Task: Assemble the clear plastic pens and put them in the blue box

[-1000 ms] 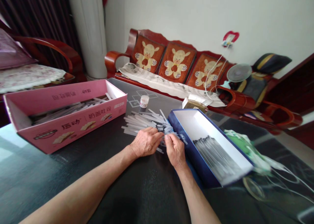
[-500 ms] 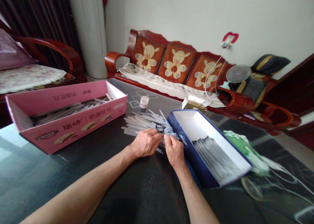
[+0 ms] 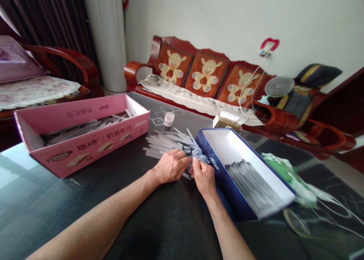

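My left hand [image 3: 172,166] is closed, fingertips pressed together, over the near edge of a pile of thin translucent plastic tubes [image 3: 162,141]. Beside it my right hand [image 3: 204,175] is pinched, thumb and forefinger almost meeting the left fingertips. Whatever lies between the fingers is too small and covered to make out. Just right of the hands stands a blue box [image 3: 224,176] with a white inside. In its near half lie slim grey tubes with dark ends [image 3: 250,182], lined up side by side.
At the left a long pink box [image 3: 105,146] holds more loose tubes. Behind the pile stands a small white-lidded jar [image 3: 169,118]. A small carton [image 3: 226,121], a green-and-white plastic bag [image 3: 287,172] and white cables [image 3: 338,203] lie around the blue box on the dark table [image 3: 162,222].
The whole view has shifted slightly, moving everything a little to the right. Both hands stay together at the pile, with the fingertips only slightly changed.
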Motion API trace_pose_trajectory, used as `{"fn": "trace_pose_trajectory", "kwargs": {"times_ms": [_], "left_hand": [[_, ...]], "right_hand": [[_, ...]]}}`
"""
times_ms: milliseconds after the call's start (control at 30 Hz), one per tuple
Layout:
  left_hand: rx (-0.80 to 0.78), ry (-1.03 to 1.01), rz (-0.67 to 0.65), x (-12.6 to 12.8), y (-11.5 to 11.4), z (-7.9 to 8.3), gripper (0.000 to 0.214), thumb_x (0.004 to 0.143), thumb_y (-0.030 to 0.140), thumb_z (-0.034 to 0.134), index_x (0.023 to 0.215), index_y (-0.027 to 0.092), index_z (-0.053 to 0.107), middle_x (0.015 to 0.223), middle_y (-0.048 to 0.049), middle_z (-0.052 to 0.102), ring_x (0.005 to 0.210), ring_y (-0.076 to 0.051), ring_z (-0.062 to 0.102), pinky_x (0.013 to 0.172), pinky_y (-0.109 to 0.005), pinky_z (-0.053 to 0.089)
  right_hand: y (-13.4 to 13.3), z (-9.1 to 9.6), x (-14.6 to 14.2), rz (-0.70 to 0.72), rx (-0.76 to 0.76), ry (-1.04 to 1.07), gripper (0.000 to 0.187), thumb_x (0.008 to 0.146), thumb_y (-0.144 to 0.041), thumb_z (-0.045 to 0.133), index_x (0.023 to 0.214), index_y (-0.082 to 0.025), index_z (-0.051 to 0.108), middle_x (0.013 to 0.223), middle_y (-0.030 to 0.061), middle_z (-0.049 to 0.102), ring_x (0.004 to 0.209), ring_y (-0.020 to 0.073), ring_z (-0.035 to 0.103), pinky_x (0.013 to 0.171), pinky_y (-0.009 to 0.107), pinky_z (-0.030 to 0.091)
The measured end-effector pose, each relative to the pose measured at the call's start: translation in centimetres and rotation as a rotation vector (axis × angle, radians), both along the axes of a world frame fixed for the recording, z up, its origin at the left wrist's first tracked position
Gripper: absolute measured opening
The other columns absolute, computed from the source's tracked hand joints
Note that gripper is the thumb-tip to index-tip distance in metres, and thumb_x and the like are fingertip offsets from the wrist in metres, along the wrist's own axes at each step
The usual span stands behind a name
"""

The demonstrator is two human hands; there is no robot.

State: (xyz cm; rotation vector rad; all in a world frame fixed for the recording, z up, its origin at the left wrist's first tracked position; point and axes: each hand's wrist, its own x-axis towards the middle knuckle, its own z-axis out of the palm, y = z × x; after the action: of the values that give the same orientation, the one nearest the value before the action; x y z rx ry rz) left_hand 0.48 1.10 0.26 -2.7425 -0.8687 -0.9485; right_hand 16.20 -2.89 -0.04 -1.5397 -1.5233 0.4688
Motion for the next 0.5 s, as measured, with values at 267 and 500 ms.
{"fn": "trace_pose_trajectory", "kwargs": {"times_ms": [267,500], "left_hand": [[0.116,-0.196,0.005,0.0,0.6,-0.3,0.025,0.094,0.022,0.044,0.108,0.022,0.064,0.095,-0.0065,0.065,0.090,-0.018,0.054,0.084,-0.036,0.043],[0.064,-0.429,0.065,0.1,0.0,0.2,0.033,0.090,0.022,0.048,0.122,0.017,0.053,0.125,-0.0143,0.056,0.119,-0.026,0.048,0.098,-0.046,0.041]], "right_hand": [[-0.1,0.6,-1.7,0.031,-0.263,0.687,0.052,0.076,-0.066,0.057,0.056,-0.018,0.055,0.048,0.0006,0.058,0.037,0.0096,0.049,0.033,0.020,0.030],[0.3,0.8,-0.9,-0.002,-0.200,0.839,0.047,0.075,-0.063,0.060,0.063,-0.017,0.056,0.055,0.0020,0.062,0.043,0.0109,0.054,0.036,0.020,0.034]]}}
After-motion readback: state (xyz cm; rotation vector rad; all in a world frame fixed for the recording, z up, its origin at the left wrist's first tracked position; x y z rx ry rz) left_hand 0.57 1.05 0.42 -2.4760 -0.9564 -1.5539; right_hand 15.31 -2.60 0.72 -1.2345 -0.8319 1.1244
